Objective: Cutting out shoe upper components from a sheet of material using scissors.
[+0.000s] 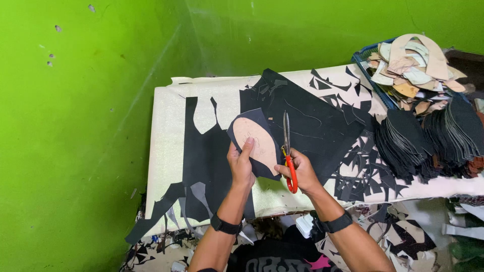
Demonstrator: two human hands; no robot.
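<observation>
My left hand (pixel 241 162) holds a tan cardboard pattern (pixel 256 142) pressed against a dark piece of fabric (pixel 245 119), thumb on the pattern's face. My right hand (pixel 297 170) grips orange-handled scissors (pixel 288 151); the blades point up and away, closed or nearly closed, just right of the pattern's edge. Both hands are above a white table (pixel 161 151) covered with black sheet material (pixel 312 121) and offcuts. Each wrist wears a black band.
A blue basket (pixel 374 83) of tan and pale pattern pieces sits at the table's far right. Stacks of cut black pieces (pixel 428 141) fan out below it. Black scraps (pixel 363 171) litter the table and floor. A green wall (pixel 75 126) borders the left and back.
</observation>
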